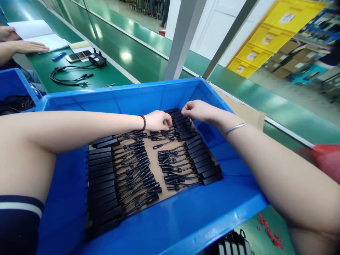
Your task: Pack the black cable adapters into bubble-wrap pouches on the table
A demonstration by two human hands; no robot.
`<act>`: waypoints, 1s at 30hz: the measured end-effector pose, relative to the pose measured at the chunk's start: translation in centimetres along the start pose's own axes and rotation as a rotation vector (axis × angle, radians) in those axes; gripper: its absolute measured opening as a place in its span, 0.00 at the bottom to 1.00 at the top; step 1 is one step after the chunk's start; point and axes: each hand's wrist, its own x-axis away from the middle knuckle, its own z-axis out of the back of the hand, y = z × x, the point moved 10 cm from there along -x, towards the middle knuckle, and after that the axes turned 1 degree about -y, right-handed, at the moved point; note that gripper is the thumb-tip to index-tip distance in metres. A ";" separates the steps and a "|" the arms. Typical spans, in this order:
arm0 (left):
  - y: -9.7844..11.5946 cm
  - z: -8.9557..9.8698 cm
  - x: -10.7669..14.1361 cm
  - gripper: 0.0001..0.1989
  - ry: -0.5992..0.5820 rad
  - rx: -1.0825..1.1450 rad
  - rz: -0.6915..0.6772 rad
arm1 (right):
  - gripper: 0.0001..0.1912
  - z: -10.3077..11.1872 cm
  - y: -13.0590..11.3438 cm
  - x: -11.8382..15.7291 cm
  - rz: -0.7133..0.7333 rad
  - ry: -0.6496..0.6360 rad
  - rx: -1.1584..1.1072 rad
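Note:
My left hand (158,121) is closed, fingers curled down over the cable ends at the far side of the right-hand row; whatever it pinches is hidden. My right hand (196,109) pinches at the outer end of a black box (175,112) in that same row. Short black cables with round plugs (172,170) run inward from these slim boxes. Facing them is a left-hand row of similar black boxes (102,177), their cables pointing to the middle. Both rows lie on a brown cardboard sheet (154,156) inside a large blue bin (186,209). My left forearm covers part of the far left row.
Left, another person's hands (26,46) rest by an open notebook (39,30). A phone (79,56) and a coiled black cable (66,74) lie on the green bench. Grey posts (183,35) rise behind the bin. Red rings (271,233) lie at lower right.

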 end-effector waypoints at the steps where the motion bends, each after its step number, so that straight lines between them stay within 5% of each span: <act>1: 0.7 0.0 0.1 0.10 -0.019 -0.107 -0.051 | 0.03 0.1 -0.1 0.1 0.004 0.002 0.010; 5: 2.2 -0.3 0.5 0.11 -0.094 -0.368 -0.171 | 0.04 0.2 -0.2 0.2 0.010 0.008 0.078; 13: 2.7 -0.3 0.7 0.08 -0.079 -0.438 -0.168 | 0.04 0.6 -0.4 0.1 0.017 0.021 0.201; 17: 5.2 -3.0 2.6 0.06 -0.141 -0.509 -0.262 | 0.03 0.5 -0.3 -0.2 0.035 0.019 0.236; 22: 4.5 -7.2 4.8 0.16 -0.294 -0.558 -0.155 | 0.03 0.3 -0.3 -0.3 0.049 0.016 0.245; 26: 3.6 -7.6 4.9 0.24 -0.247 -0.558 -0.109 | 0.03 0.2 -0.5 -0.2 0.049 0.010 0.271; 30: 2.8 -7.4 4.3 0.13 -0.246 -0.503 -0.021 | 0.05 0.2 -0.6 -0.2 0.043 0.011 0.302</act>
